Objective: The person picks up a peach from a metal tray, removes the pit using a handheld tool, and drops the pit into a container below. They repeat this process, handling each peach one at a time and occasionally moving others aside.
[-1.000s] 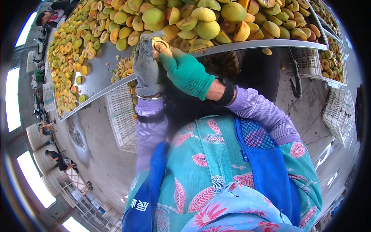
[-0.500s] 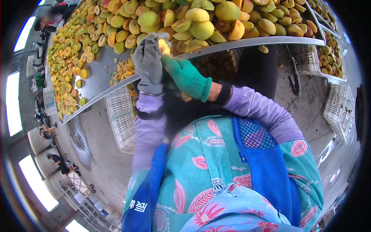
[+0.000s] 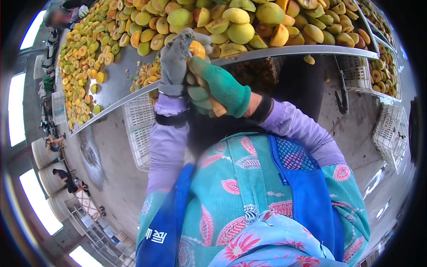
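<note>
My left hand [image 3: 174, 62], in a grey glove, is closed around a yellow-orange peach [image 3: 197, 49] at the table's near edge. Close against it, my right hand [image 3: 224, 89] in a green glove grips a tool by its wooden handle [image 3: 217, 107]. The handle's butt sticks out below my fingers, and the tool's working end is hidden between the hands and the fruit. Just beyond my hands lies a heap of peaches [image 3: 240, 33], many cut in half, yellow-green with some red blush.
The metal table [image 3: 289, 50] has a raised rim. Small fruit pieces [image 3: 149, 73] lie left of my hands. White plastic crates [image 3: 137, 133] stand below the table and to the right [image 3: 391, 133]. Other people [image 3: 66, 180] are far off at left.
My right hand has turned, so its curled fingers and more of the wooden handle show. The peach shows more above my right thumb. The whole view has shifted slightly.
</note>
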